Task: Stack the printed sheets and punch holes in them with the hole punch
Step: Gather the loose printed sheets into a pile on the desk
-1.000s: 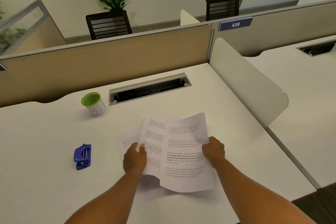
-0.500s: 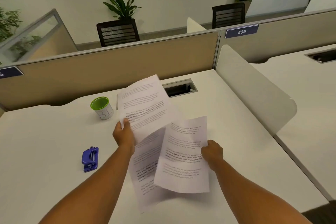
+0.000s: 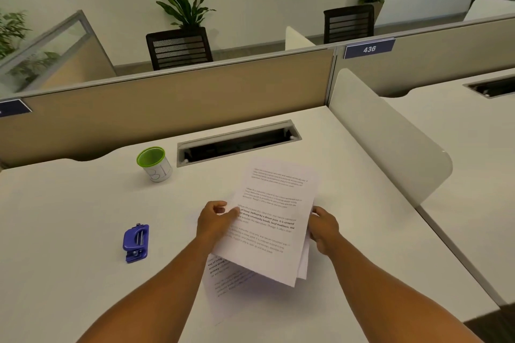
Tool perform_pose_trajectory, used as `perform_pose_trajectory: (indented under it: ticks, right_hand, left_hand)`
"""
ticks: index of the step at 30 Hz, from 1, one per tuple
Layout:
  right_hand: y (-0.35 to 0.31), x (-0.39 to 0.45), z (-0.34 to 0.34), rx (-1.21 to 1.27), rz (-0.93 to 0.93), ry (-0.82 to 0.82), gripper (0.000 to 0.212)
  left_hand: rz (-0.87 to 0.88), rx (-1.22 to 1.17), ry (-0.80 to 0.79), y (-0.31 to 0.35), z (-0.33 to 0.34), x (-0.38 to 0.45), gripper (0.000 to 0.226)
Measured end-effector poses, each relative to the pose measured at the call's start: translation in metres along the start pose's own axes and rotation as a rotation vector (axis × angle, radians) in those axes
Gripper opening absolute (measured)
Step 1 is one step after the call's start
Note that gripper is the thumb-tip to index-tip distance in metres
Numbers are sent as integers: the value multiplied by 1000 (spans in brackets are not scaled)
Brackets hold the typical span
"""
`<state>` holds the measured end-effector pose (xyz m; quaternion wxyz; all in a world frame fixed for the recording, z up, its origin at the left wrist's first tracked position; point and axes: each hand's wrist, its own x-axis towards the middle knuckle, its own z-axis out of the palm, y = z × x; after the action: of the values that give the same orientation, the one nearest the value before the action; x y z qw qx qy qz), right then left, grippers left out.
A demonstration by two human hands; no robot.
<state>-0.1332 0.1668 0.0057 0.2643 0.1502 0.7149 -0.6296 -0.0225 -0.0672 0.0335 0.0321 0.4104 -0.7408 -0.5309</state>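
Two printed sheets (image 3: pixel 274 211) are held together above the white desk (image 3: pixel 69 217), one laid over the other with edges roughly matched. My left hand (image 3: pixel 216 218) pinches their left edge and my right hand (image 3: pixel 323 227) grips their right edge. A third printed sheet (image 3: pixel 225 281) lies flat on the desk beneath them, partly hidden by my left forearm. The blue hole punch (image 3: pixel 136 242) rests on the desk well to the left of my hands, untouched.
A white cup with a green rim (image 3: pixel 154 164) stands behind the punch. A cable slot (image 3: pixel 238 142) runs along the back of the desk. A beige partition (image 3: pixel 167 103) bounds the far side and a white divider panel (image 3: pixel 387 131) bounds the right.
My left hand brought its raised sheet down and right onto the sheet in my right hand. Both sheets are now held together between both hands.
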Motion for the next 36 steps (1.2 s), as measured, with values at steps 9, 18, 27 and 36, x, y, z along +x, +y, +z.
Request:
perform_pose_trajectory:
  ticks: [9, 18, 27, 36]
  right_hand:
    - [-4, -8, 2, 85, 40, -153, 21]
    - [-4, -16, 10, -150, -64, -129, 30]
    - [9, -13, 0, -280, -101, -48, 30]
    - [16, -17, -6, -334, -137, -49, 31]
  left_hand:
    - [-85, -141, -122, -8, 6, 0, 36]
    - [-188, -138, 17, -27, 12, -3, 38]
    - [-564, 293, 371, -63, 16, -21, 94]
    - [-481, 363, 359, -75, 26, -28, 102]
